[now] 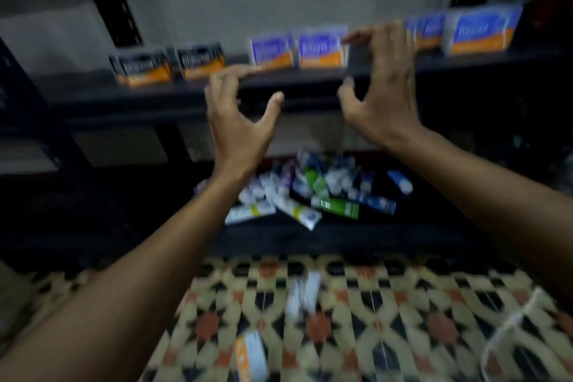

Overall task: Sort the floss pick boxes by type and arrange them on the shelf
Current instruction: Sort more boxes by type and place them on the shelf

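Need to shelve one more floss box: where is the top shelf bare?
Bare shelf lies left of the dark boxes. Another gap sits between the middle blue pair and the right blue boxes. The slot between dark and blue boxes looks narrow. The tube pile below is crowded.

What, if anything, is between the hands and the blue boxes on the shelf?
Nothing visible. The left hand and right hand are open right at the shelf edge, next to the blue boxes, with only air between.
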